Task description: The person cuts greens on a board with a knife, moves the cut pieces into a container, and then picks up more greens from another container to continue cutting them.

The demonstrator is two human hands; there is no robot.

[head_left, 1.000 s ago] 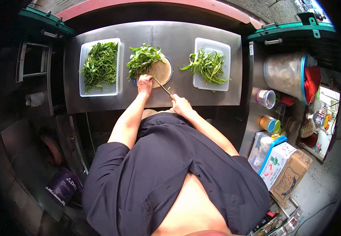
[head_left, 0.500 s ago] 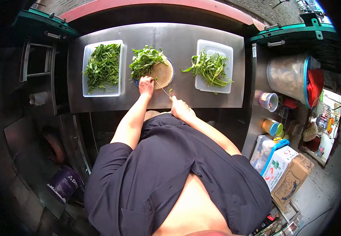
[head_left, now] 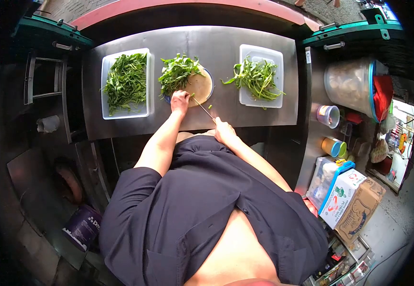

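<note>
On a round cutting board (head_left: pixel 201 87) lies a heap of leafy greens (head_left: pixel 178 70), covering its left side. My left hand (head_left: pixel 180 101) is closed on the stems at the heap's near end. From the lower right, my right hand (head_left: pixel 224 131) grips a knife (head_left: pixel 203 108) by its handle, the blade reaching the board beside my left fingers. A small cut piece of stem (head_left: pixel 210 107) lies right of the blade. Cut greens (head_left: pixel 125 78) fill a white tray (head_left: pixel 148 110) on the left. Longer greens (head_left: pixel 257 78) lie in a second white tray (head_left: pixel 277 58) on the right.
Everything stands on a steel table (head_left: pixel 168 40). Right of it, a steel shelf carries a large clear tub (head_left: pixel 347 86), smaller plastic containers (head_left: pixel 328 116) and a lidded box (head_left: pixel 328 178). Cardboard boxes (head_left: pixel 359 209) stand nearby. A purple bucket (head_left: pixel 83 228) sits low on the left.
The view has shifted slightly. Both hands keep nearly the same position, with the knife still at the greens. Part of a person now shows at the top right edge.
</note>
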